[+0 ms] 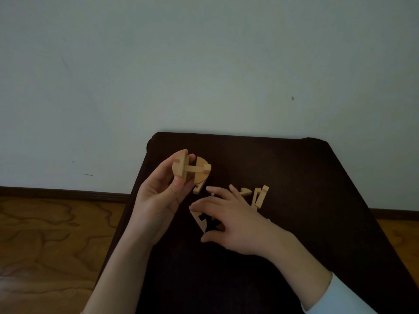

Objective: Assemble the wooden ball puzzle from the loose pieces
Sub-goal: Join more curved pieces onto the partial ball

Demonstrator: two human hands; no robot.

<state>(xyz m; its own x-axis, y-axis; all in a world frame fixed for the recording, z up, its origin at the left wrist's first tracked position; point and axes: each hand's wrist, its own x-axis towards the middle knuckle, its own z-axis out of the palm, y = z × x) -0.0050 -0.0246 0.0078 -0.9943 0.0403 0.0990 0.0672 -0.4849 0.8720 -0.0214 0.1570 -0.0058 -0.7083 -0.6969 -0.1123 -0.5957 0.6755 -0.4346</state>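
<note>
My left hand holds a partly built wooden ball puzzle above the dark table, pinched between thumb and fingertips. It shows two rounded segments joined by a crossbar. My right hand hovers palm down over loose wooden pieces, fingers spread and holding nothing. A notched piece lies under its fingertips. A small piece lies just below the held puzzle. More pieces stand and lie beyond the right hand's knuckles. Some pieces are hidden beneath the palm.
The table stands against a pale wall. Its left edge drops to a wooden floor with a dark skirting board. A light sleeve covers my right forearm.
</note>
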